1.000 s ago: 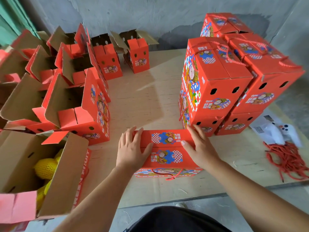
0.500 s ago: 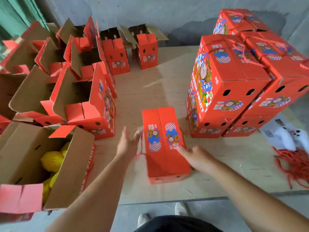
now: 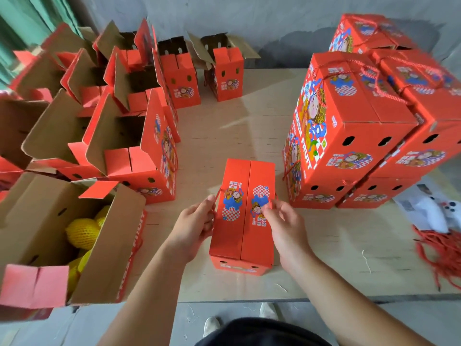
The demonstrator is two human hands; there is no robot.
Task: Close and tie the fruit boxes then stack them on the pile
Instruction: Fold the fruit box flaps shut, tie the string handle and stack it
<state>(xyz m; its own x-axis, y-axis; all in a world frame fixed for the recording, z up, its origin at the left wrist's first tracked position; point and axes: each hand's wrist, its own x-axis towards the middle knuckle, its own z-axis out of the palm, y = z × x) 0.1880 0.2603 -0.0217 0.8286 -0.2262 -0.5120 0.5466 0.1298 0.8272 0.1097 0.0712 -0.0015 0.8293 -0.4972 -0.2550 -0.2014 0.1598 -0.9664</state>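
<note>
A closed red fruit box stands on the wooden table in front of me, its two top flaps meeting in a seam that runs away from me. My left hand pinches the red cord at the box's left side. My right hand pinches the red cord at the right side, over the printed top. A pile of closed, tied red boxes stands to the right, two layers high.
Several open red boxes crowd the left and back of the table. One open box at the near left holds yellow netted fruit. A heap of loose red cords and white paper lie at the right edge.
The box was turned a quarter turn from crosswise to lengthwise. Both hands left its top and sides and now pinch the cords on either side.
</note>
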